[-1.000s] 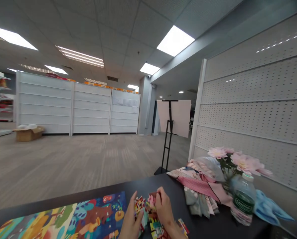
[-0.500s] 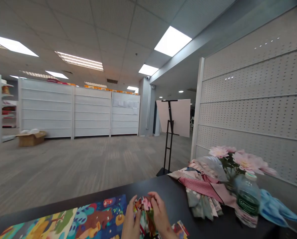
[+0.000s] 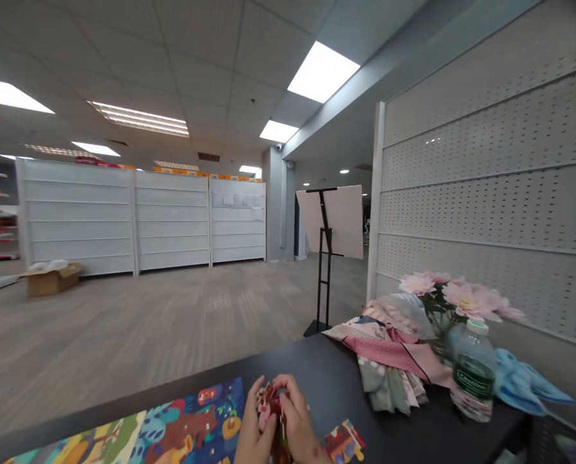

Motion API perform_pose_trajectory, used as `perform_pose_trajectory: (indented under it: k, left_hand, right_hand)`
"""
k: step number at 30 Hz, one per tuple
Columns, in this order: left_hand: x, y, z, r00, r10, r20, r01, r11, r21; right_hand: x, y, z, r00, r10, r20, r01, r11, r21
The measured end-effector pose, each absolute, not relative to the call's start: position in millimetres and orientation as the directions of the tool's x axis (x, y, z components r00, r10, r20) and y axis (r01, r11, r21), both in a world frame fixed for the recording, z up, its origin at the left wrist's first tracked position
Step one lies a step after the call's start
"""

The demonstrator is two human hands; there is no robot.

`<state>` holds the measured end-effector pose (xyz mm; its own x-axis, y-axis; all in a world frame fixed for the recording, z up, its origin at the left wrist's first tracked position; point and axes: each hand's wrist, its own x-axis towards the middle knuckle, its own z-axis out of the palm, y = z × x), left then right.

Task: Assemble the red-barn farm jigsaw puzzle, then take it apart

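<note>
My left hand (image 3: pixel 256 422) and my right hand (image 3: pixel 295 419) are close together over the front of the dark table. Between them they hold colourful printed jigsaw puzzle pieces (image 3: pixel 265 412), in dark red and pink, largely covered by the fingers. Fingers of both hands are curled around the pieces. Left of my hands lies a flat, brightly printed puzzle picture (image 3: pixel 191 425) with a brown bear on dark blue. By my right wrist, a few more loose puzzle pieces (image 3: pixel 342 443) rest on the table.
Folded patterned cloths (image 3: pixel 389 361) lie on the right of the table (image 3: pixel 312 367). Beside them stand a water bottle (image 3: pixel 475 374), pink flowers (image 3: pixel 466 298) and a blue cloth (image 3: pixel 524 380). Beyond the table are a sign stand (image 3: pixel 324 277) and a pegboard panel (image 3: pixel 462 206).
My hands have closed in over the pieces, covering more of them, and the right fingers curl further inward. The view has shifted slightly, showing more of the loose pieces at right.
</note>
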<state>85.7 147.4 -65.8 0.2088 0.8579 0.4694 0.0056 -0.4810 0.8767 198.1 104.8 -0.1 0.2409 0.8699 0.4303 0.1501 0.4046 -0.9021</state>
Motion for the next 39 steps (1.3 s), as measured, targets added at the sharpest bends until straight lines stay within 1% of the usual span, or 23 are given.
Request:
perform_pose_trajectory:
  k: [3,5,7,10,12,14,16,17,18,19,20,21,22,23,24,27,29,34,37,38,39]
  left_hand:
    - [87.3,145.0,-62.8,0.304,0.773,0.557,0.026,-0.591,0.806]
    - [87.7,142.2,-59.2,0.382,0.717,0.583,0.073,-0.652,0.755]
    - [86.3,140.7,-55.7,0.434,0.686,0.584,0.112,-0.685,0.720]
    - [82.1,141.4,-51.7,0.466,0.693,0.550,0.160,-0.677,0.718]
    - [80.2,142.1,-48.7,0.473,0.696,0.541,0.181,-0.677,0.714]
    - [79.6,141.4,-44.2,0.461,0.686,0.563,0.182,-0.694,0.696]
    - [79.3,139.5,-37.8,0.424,0.678,0.600,0.178,-0.713,0.679]
    - [78.7,138.2,-34.1,0.402,0.676,0.617,0.178,-0.719,0.672]
    - [77.6,136.9,-30.2,0.382,0.676,0.630,0.181,-0.723,0.666]
    - [76.0,135.7,-26.5,0.368,0.676,0.639,0.184,-0.726,0.662]
    - [74.0,134.7,-23.0,0.358,0.678,0.642,0.189,-0.726,0.661]
    - [71.8,133.8,-19.9,0.353,0.680,0.643,0.193,-0.725,0.661]
    - [69.5,133.1,-17.3,0.348,0.683,0.642,0.195,-0.723,0.663]
    - [67.5,132.6,-15.3,0.347,0.686,0.640,0.196,-0.720,0.665]
    - [65.8,132.2,-13.8,0.350,0.685,0.639,0.195,-0.720,0.666]
    - [64.2,131.5,-13.4,0.404,0.667,0.626,0.177,-0.728,0.662]
    - [65.4,131.9,-16.3,0.450,0.653,0.609,0.165,-0.731,0.662]
    - [70.1,135.7,-25.8,0.434,0.664,0.609,0.163,-0.722,0.672]
    - [69.7,132.9,-23.4,0.401,0.702,0.588,0.162,-0.686,0.709]
    - [68.5,130.7,-21.2,0.395,0.724,0.565,0.165,-0.661,0.732]
    - [66.9,128.2,-18.8,0.398,0.744,0.536,0.166,-0.633,0.756]
  right_hand:
    - [199.2,110.0,-5.8,0.344,0.868,0.357,0.113,0.340,-0.934]
    - [201.1,114.6,-8.6,0.369,0.880,0.299,0.027,0.312,-0.950]
    - [203.0,117.8,-8.7,0.332,0.914,0.234,-0.145,0.294,-0.945]
    - [204.5,118.5,-4.7,0.189,0.968,0.168,-0.436,0.236,-0.869]
    - [204.7,118.1,-2.0,0.127,0.978,0.163,-0.533,0.206,-0.821]
    - [206.0,119.5,-1.0,0.115,0.979,0.171,-0.558,0.206,-0.804]
    - [210.6,123.1,-1.2,0.128,0.975,0.182,-0.519,0.223,-0.825]
    - [214.8,125.3,-1.3,0.143,0.972,0.186,-0.452,0.231,-0.861]
    - [220.4,127.2,-1.1,0.161,0.968,0.194,-0.321,0.237,-0.917]
    - [227.2,128.5,-0.6,0.182,0.961,0.209,-0.137,0.236,-0.962]
    - [234.7,128.8,0.2,0.200,0.952,0.232,0.066,0.223,-0.973]
    - [242.6,128.0,1.1,0.211,0.943,0.258,0.252,0.202,-0.946]
    - [250.2,126.1,1.9,0.213,0.936,0.281,0.391,0.181,-0.902]
    - [256.8,123.3,2.5,0.209,0.932,0.295,0.478,0.166,-0.863]
    - [262.2,120.2,2.9,0.204,0.932,0.299,0.517,0.157,-0.841]
    - [270.8,112.3,3.1,0.201,0.936,0.288,0.559,0.132,-0.819]
    - [273.7,110.3,4.5,0.204,0.939,0.277,0.556,0.121,-0.822]
    - [280.7,101.9,16.0,0.220,0.939,0.263,0.461,0.138,-0.877]
    - [272.3,86.4,20.3,0.062,0.976,0.209,0.278,0.184,-0.943]
    - [266.6,81.2,20.6,0.011,0.981,0.196,0.236,0.188,-0.953]
    - [260.1,76.6,20.6,-0.014,0.980,0.196,0.240,0.194,-0.951]
